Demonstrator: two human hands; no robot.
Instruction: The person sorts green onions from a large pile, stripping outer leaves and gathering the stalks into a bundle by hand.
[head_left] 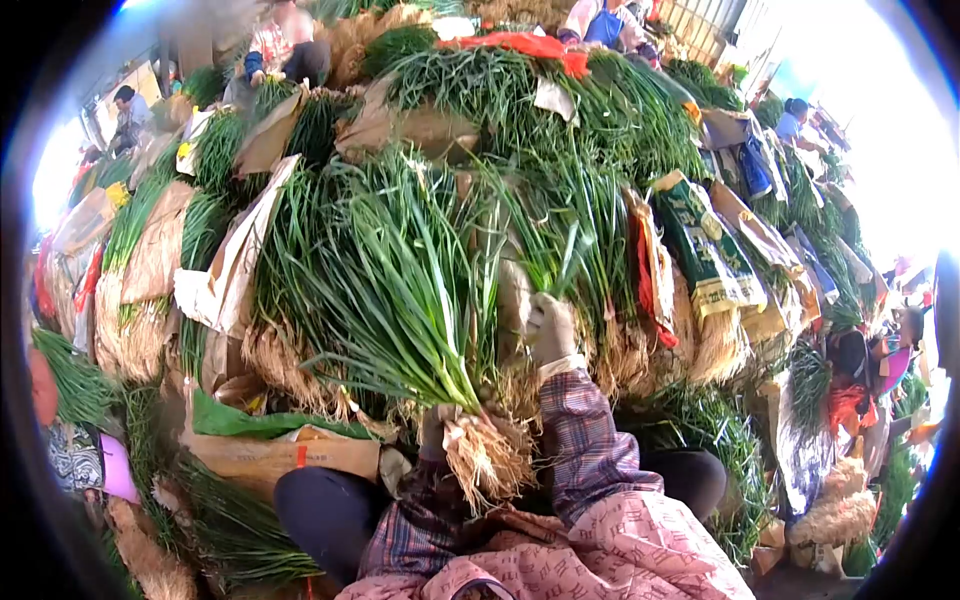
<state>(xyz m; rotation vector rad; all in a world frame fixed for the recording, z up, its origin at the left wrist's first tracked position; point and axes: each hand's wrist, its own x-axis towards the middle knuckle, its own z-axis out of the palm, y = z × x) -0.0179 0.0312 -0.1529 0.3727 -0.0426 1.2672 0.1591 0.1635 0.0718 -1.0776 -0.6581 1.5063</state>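
My left hand point(435, 432) is wrapped round a bunch of green onions point(425, 330) just above its roots. The long leaves fan up and to the left, and the pale, tangled roots point(487, 460) hang over my lap. My right hand point(552, 330), in a light glove, is a little farther forward with its fingers curled. A few green onion leaves point(560, 265) rise from its fingers; where the grip meets them is partly hidden. Both hands are in front of a tall heap of bundled green onions point(330, 230).
Brown paper sheets point(410, 130) and printed sacks point(705, 245) lie among the bundles. A flattened cardboard piece point(285, 455) is by my left knee. Loose green onions point(240, 530) lie at lower left. Other people point(285, 45) sit behind the heap and at both sides.
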